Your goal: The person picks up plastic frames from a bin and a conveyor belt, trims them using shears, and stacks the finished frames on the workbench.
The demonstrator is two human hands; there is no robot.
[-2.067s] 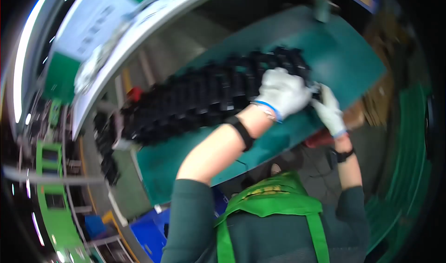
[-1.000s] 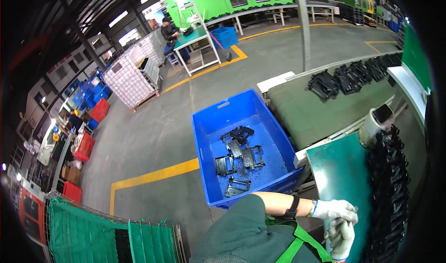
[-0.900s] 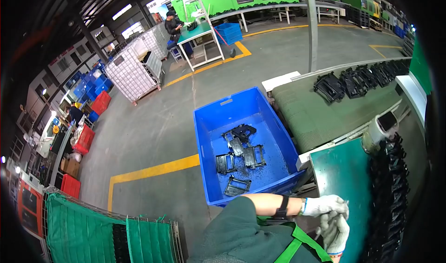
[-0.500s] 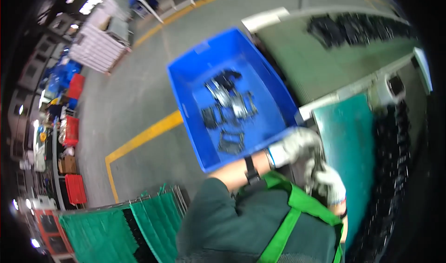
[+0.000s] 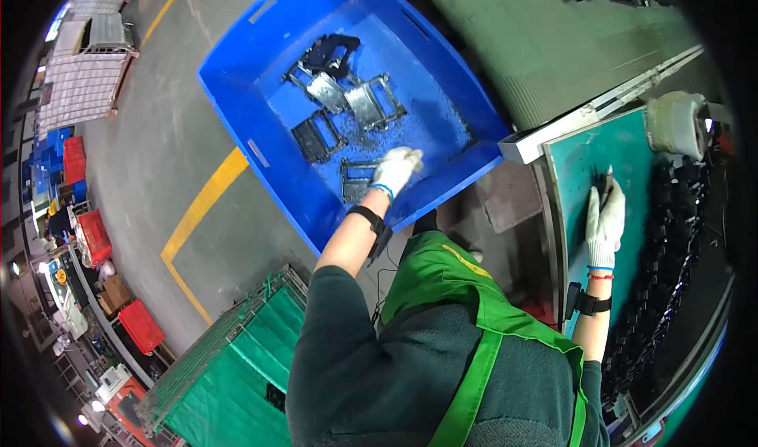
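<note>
1. In the blue bin [image 5: 241, 99], toward its left wall, lies the left frame [image 5: 309, 140]. I expect it to be light and stiff, best taken by its outer rails. It looks black, with a flat dark plate on one side of an open window.

2. Around the bin's middle are a pale-plated frame [image 5: 326, 93] and a dark part [image 5: 322, 57] overlapping it from the bin's far side. Their thin bars might snap if twisted; I would lift by the broad plate. The plate shines, so cotton gloves could slide on it.

3. Close to the bin's near wall is the near frame [image 5: 358, 186], dark and partly covered by my glove. Its side bar seems the surest hold.

4. Toward the bin's right wall rests the right frame [image 5: 365, 106], its plate glossy grey, its narrow bars sticking out.

5. My left grip [image 5: 397, 169] is over the bin, at the near frame's edge. The fingers curl, but I cannot tell whether they clasp anything.

6. Right of the bin, above the green counter [image 5: 570, 180], my right grip [image 5: 605, 218] appears pinched on a slim dark piece [image 5: 609, 175] with a pale tip.

7. Farthest right of the bin stands a row of black parts [image 5: 671, 234], tightly packed and likely rigid.
</note>
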